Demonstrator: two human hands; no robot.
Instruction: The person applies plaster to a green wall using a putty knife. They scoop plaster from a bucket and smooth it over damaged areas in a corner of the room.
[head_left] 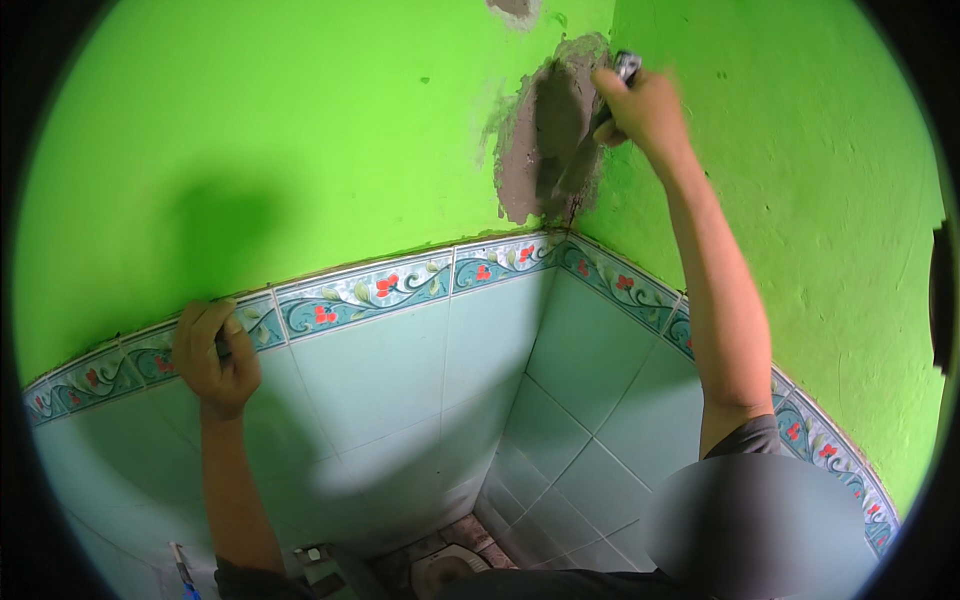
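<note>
My right hand (645,115) is raised at the wall corner, fingers closed around a putty knife (627,66) whose shiny metal end sticks out above the thumb. Its lower part slants down over a wet grey-brown mortar patch (520,165) on the green wall, where shadow makes the blade hard to make out. At the left, my left hand (215,355) is curled in front of the flowered border tiles (365,300). Something dark shows between its fingers, too hidden to name.
A bright green wall (350,130) rises above pale blue-green tiles (390,370), meeting a second green wall (820,220) at the corner. Below is a squat toilet (450,560). A blue-handled item (185,575) is at the lower left. A smaller mortar patch (515,10) is higher up.
</note>
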